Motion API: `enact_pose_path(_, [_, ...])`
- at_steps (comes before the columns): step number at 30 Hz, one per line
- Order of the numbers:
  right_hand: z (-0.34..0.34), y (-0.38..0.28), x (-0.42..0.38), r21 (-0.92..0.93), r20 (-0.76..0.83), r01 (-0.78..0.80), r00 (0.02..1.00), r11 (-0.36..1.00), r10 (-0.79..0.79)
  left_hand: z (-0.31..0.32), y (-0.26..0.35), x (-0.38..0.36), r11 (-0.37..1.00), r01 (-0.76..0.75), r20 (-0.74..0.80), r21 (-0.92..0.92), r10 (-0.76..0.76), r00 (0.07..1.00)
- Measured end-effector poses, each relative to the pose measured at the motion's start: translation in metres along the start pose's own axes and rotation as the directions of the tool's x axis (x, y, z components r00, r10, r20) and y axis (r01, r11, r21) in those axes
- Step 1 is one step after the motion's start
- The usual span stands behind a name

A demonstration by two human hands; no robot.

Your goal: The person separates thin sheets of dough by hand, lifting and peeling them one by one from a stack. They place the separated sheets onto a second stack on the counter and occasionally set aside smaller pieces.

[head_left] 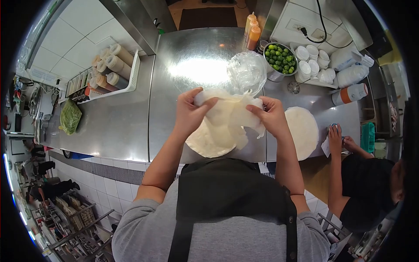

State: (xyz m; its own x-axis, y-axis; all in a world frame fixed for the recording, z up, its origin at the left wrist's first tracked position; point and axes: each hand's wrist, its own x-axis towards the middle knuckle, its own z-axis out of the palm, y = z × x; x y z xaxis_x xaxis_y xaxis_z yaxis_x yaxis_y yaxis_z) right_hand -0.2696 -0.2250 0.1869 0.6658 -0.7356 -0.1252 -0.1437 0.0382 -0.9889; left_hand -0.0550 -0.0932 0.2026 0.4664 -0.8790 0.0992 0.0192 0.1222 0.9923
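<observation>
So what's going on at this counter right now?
A person in a dark apron stands at a steel counter, gripping a stack of thin white tortilla-like rounds with the left hand and right hand. A clear plastic bag bunches up at the far end of the stack. Another stack of rounds lies to the right, where a second person's hand rests on the counter. A metal bowl of limes sits further back.
</observation>
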Motion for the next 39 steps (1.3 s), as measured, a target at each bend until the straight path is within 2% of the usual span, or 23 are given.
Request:
enact_pose_path(5, [-0.003, 0.006, -0.005, 0.059, -0.081, -0.025, 0.996, 0.998, 0.030, -0.011, 0.000, 0.002, 0.999, 0.010, -0.096, -0.036, -0.014, 0.995])
enact_pose_path(7, [-0.007, 0.008, -0.007, 0.073, -0.115, -0.024, 0.993, 0.997, 0.032, -0.019, 0.001, 0.006, 0.998, -0.008, -0.226, -0.064, -0.007, 0.974])
enact_pose_path(11, [-0.014, 0.013, -0.010, 0.107, -0.166, -0.005, 0.986, 0.994, 0.023, -0.035, 0.010, 0.010, 0.999, -0.004, -0.252, -0.054, -0.009, 0.968])
enact_pose_path(16, [-0.035, 0.014, -0.025, 0.077, -0.211, 0.003, 0.977, 0.997, 0.013, -0.059, 0.013, 0.017, 0.995, -0.096, -0.352, -0.002, 0.089, 0.932])
enact_pose_path(17, [-0.047, 0.018, -0.029, 0.022, -0.256, -0.011, 0.967, 1.000, 0.016, -0.066, 0.014, 0.019, 0.996, -0.095, -0.351, -0.003, 0.088, 0.932])
enact_pose_path(19, [-0.066, 0.022, -0.040, -0.032, -0.301, -0.031, 0.953, 0.999, 0.020, -0.083, 0.020, 0.021, 0.990, -0.133, -0.459, 0.055, 0.143, 0.877])
enact_pose_path(22, [-0.086, 0.009, -0.057, -0.041, -0.367, -0.046, 0.930, 0.998, 0.027, -0.098, 0.029, 0.019, 0.980, -0.139, -0.427, 0.143, 0.188, 0.884])
enact_pose_path(24, [-0.097, 0.004, -0.069, -0.212, -0.312, -0.074, 0.950, 0.974, 0.004, -0.103, 0.025, 0.017, 0.984, -0.120, -0.393, 0.135, 0.164, 0.905])
enact_pose_path(26, [-0.105, 0.013, -0.073, -0.231, -0.312, -0.092, 0.950, 0.969, 0.016, -0.102, 0.020, 0.017, 0.966, -0.095, -0.404, 0.242, 0.189, 0.895])
enact_pose_path(28, [-0.108, 0.025, -0.075, -0.339, -0.259, -0.070, 0.966, 0.938, -0.022, -0.095, 0.015, 0.017, 0.975, -0.091, -0.391, 0.204, 0.166, 0.905])
enact_pose_path(30, [-0.105, 0.021, -0.075, -0.399, -0.283, -0.123, 0.959, 0.909, 0.006, -0.089, 0.011, 0.018, 0.981, -0.096, -0.416, 0.167, 0.158, 0.896])
enact_pose_path(32, [-0.106, 0.023, -0.071, -0.113, -0.355, -0.115, 0.932, 0.987, 0.068, -0.089, 0.005, 0.019, 0.984, -0.095, -0.400, 0.152, 0.149, 0.904])
enact_pose_path(34, [-0.116, 0.014, -0.070, -0.049, -0.396, -0.105, 0.915, 0.993, 0.077, -0.090, 0.002, 0.021, 0.985, -0.097, -0.376, 0.141, 0.144, 0.915])
enact_pose_path(36, [-0.126, 0.001, -0.071, 0.121, -0.516, -0.003, 0.854, 0.993, 0.065, -0.093, 0.002, 0.022, 0.985, -0.098, -0.357, 0.143, 0.144, 0.923])
enact_pose_path(37, [-0.145, 0.008, -0.076, 0.166, -0.477, 0.066, 0.879, 0.984, 0.022, -0.094, 0.003, 0.022, 0.984, -0.098, -0.362, 0.147, 0.146, 0.921])
enact_pose_path(38, [-0.157, 0.014, -0.084, 0.163, -0.484, 0.067, 0.875, 0.984, 0.020, -0.094, 0.005, 0.021, 0.984, -0.098, -0.369, 0.152, 0.149, 0.917])
enact_pose_path(39, [-0.164, 0.016, -0.089, 0.189, -0.538, 0.095, 0.843, 0.977, 0.022, -0.094, 0.007, 0.021, 0.985, -0.101, -0.365, 0.138, 0.146, 0.920])
